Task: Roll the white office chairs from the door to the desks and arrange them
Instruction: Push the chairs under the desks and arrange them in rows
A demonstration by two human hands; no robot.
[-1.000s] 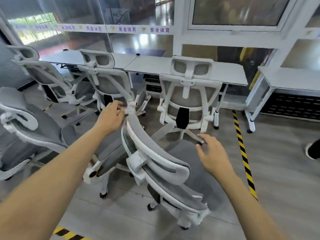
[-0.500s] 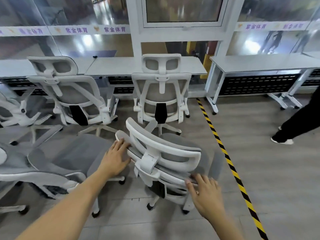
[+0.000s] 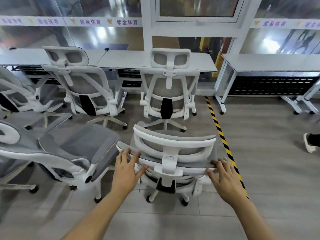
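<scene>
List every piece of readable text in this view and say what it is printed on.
"紫金体育" on the white band across the glass wall, in purple.
"紫金体育" again further right on that band.
"紫金体育" on the right-hand band, slightly blurred.
Repeats at the far left and far right edge: too blurred to read.
Chairs and desks: no text visible.

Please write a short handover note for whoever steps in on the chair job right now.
Left hand: fingers over the left end of the nearest chair's backrest top edge.
Right hand: fingers on the right end of that edge; grip looks loose.
That chair stands directly behind a chair already parked at the middle desk, just left of the yellow-black floor stripe.
Done: two chairs face the desks.
Left: the desk on the right shows no chair, so the held one likely goes there; another chair at left sits askew and needs arranging.
</scene>
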